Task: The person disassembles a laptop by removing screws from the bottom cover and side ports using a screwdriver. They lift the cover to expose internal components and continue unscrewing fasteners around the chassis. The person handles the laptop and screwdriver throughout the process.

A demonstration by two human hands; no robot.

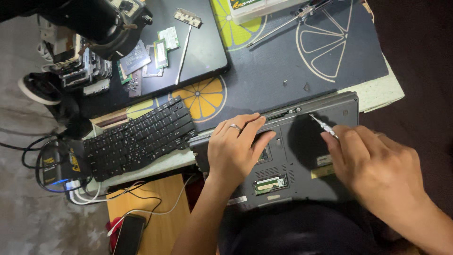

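Observation:
A grey laptop (302,156) lies upside down at the table's near edge, its underside up and a green memory module (270,184) showing in an open bay. My left hand (238,146), a ring on one finger, presses flat on the laptop's left part. My right hand (373,165) grips a thin silver screwdriver (323,125), whose tip touches the laptop near its far edge.
A loose black keyboard (139,137) lies left of the laptop. Behind it, a second black laptop (198,47) carries memory modules (163,47) and a metal bracket (187,17). A dark mat with citrus prints (330,47), a phone (128,234) and cables (89,193) are around.

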